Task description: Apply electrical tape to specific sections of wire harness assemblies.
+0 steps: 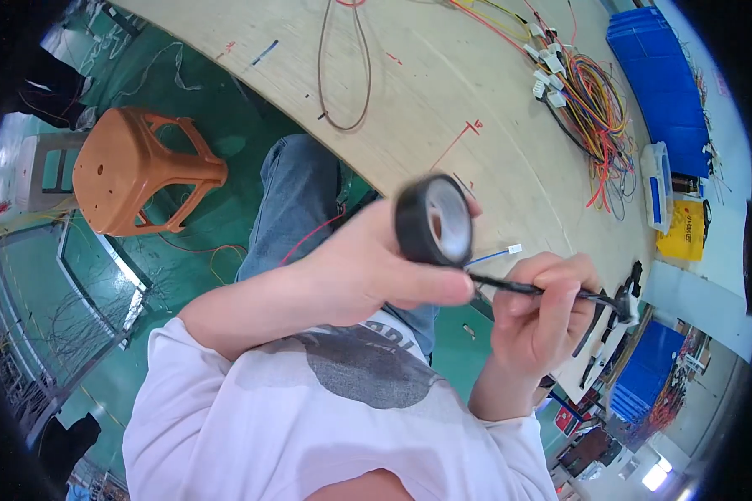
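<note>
A roll of black electrical tape point(412, 224), a little smeared by motion, is gripped in my left hand point(351, 271); its pale core faces right. From near my left thumb a black tape-wrapped wire bundle point(510, 285) runs across to my right hand point(546, 313), whose fingers are pinched around it. Beyond those fingers the bundle extends to a dark bulge with a whitish end piece point(632, 311). A blue wire point(486, 255) with a small white connector point(515, 249) sticks out beside the roll. Both hands are held in front of my shirt, by the table edge.
On the wooden table point(409, 92) lie a brown wire loop point(369, 75) and a tangled heap of colored wires point(597, 108) with white connectors. Blue bins point(656, 75), a clear box point(656, 184) and a yellow package point(683, 230) stand along the right. An orange stool point(117, 171) is at left.
</note>
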The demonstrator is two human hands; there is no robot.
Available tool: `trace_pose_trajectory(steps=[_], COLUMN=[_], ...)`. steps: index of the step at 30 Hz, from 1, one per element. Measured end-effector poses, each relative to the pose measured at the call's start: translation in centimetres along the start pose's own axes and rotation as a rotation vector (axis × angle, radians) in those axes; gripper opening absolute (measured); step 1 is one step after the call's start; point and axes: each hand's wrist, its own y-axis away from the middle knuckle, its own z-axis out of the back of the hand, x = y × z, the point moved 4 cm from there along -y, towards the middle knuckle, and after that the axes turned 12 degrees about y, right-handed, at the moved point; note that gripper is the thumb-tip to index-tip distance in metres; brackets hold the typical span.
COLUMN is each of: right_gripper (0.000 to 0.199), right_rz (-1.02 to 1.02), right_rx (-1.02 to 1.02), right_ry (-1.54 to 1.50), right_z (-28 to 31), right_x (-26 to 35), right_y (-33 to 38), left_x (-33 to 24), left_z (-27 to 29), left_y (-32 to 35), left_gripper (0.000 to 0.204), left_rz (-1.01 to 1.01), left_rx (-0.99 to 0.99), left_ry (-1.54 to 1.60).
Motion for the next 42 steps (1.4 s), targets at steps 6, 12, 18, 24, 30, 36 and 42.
trace_pose_trajectory(steps=[6, 12, 18, 24, 30, 36, 42], right_gripper=[0.014, 0.008, 0.011, 0.018, 0.015, 0.034, 0.017], right_rz=[-0.221, -0.121, -0.157, -0.439, -0.335, -0.095, -0.091], right_rx=[-0.119, 0.048, -0.006, -0.093, -0.078, 0.143, 0.375], right_ry=[-0.101, -0.098, -0.102, -0.214, 0.007, 0.390, 0.465], right_z=[1.5, 0.1, 0.7, 2.1, 1.6, -0.4, -2.1], right_x=[0.0, 0.5, -0.3, -1.7, -0.1, -1.2, -1.8], right_y=[-0.2, -0.5, -0.3, -0.8, -1.6, 0.3, 0.6], left_x=[-2.7, -0.3, -0.1, -0.7, 0.5, 0.2, -2.0], left_z=[-1.6, 0.5, -0.5, -0.5, -0.8, 0.1, -1.9], left_y=[2.3, 0.8, -0.5, 2.3, 1.0, 0.3, 1.8], left_gripper=[0.069, 0.067, 0.054, 0.064, 0.014, 0.011, 0.015], left_rz=[-0.567, -0.529, 0.186, -0.289, -0.232, -0.363, -0.907], left_rx=[0.422, -0.168, -0.043, 0.126, 0.026, -0.113, -0.015], left_ry=[-0.641, -0.803, 0.066, -0.257, -0.462, -0.482, -1.235])
